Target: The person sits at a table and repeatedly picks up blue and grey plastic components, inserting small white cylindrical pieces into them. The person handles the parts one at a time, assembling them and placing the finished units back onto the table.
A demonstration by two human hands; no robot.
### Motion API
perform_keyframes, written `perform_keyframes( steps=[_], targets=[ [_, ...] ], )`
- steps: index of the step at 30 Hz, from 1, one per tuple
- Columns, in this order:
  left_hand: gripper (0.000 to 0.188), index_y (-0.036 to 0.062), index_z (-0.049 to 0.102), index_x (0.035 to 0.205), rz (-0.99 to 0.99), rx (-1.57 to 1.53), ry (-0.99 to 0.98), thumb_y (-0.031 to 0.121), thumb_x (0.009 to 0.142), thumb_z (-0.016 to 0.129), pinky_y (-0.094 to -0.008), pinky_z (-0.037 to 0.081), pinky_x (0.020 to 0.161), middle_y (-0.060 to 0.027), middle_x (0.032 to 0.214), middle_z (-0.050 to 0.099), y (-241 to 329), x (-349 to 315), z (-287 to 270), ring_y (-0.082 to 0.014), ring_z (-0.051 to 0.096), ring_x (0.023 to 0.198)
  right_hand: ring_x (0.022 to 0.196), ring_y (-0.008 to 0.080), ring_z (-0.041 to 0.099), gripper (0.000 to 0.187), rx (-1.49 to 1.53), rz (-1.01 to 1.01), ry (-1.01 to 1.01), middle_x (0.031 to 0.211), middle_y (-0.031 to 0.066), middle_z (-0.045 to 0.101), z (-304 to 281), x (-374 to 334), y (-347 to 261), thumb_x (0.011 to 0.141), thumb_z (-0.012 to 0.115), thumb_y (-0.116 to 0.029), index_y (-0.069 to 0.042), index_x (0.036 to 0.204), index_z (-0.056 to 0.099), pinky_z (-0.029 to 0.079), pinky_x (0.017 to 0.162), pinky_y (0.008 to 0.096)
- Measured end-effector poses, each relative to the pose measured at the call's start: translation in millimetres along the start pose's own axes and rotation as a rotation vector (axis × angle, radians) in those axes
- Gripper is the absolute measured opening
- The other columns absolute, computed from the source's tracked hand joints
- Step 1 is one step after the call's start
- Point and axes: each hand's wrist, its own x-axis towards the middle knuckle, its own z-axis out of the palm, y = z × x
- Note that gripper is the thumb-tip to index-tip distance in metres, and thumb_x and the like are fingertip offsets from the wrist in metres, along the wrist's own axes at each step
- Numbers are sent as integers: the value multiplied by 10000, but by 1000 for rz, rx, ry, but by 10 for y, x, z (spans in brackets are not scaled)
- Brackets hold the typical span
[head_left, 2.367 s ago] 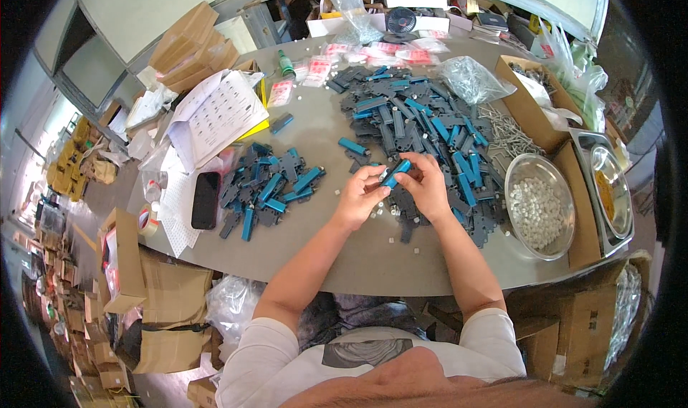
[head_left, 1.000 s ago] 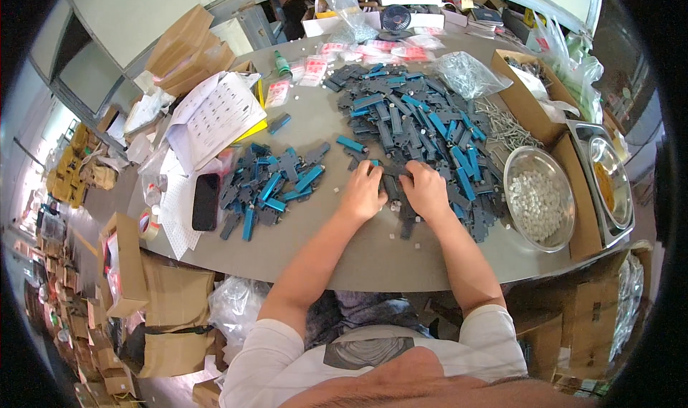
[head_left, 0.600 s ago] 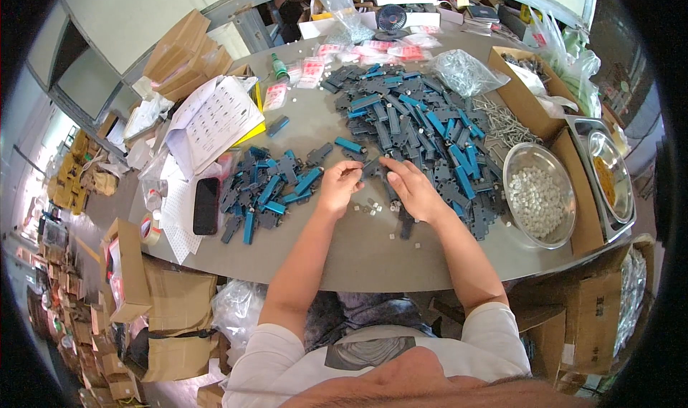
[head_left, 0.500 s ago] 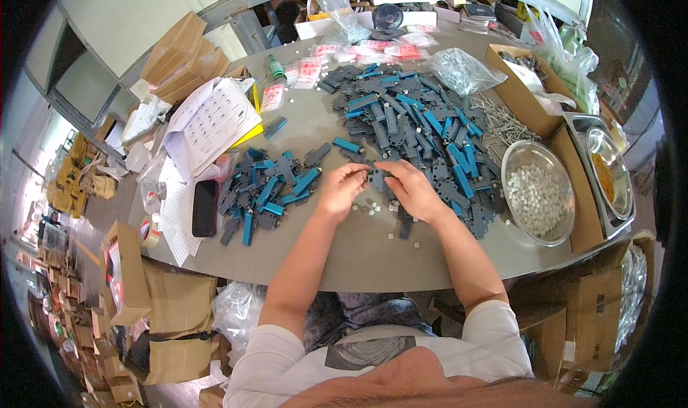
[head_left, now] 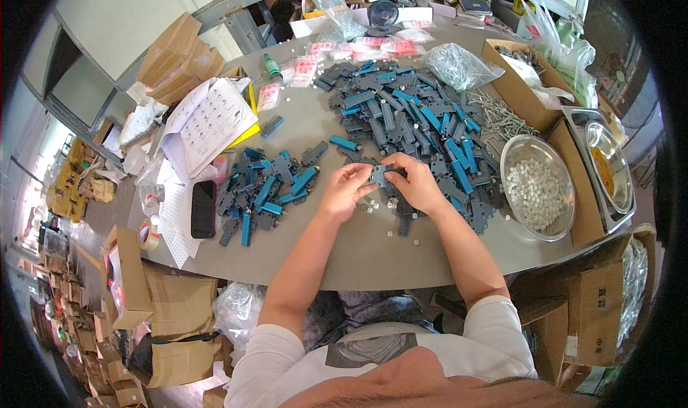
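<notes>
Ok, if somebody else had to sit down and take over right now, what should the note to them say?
Left hand and right hand: both grip one small grey part between them, just above the table.
Left of the hands: smaller pile of blue-and-grey pieces, looks like the finished ones.
Behind and right: big pile, likely still to do.
Steel bowl of small white bits at far right; a few loose ones lie under the hands.
Most of the work remains.

Assembly workshop: parts piles [head_left: 401, 117], cartons [head_left: 168, 57]

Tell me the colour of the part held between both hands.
Dark grey, the small part pinched between left hand and right hand; head view shows it.
</notes>
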Motion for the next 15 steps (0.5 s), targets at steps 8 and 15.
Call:
perform_keyframes(
  steps=[8,15],
  targets=[
    [200,23,592,967,197,-31,26,-17,805,702,-251,505,741,-58,936,621,-67,-2,15,-125,603,832,762,287,631,274,-217,-237,346,880,152,646,88,2,71,788,717,-112,-34,1039,639,505,698,350],
    [148,35,626,899,197,-192,-67,-69,803,667,-304,547,780,-95,947,666,32,-10,-71,-182,649,848,607,175,575,277,43,238,-9,681,115,632,-66,43,91,880,652,-244,12,781,617,449,573,324]
  ],
)
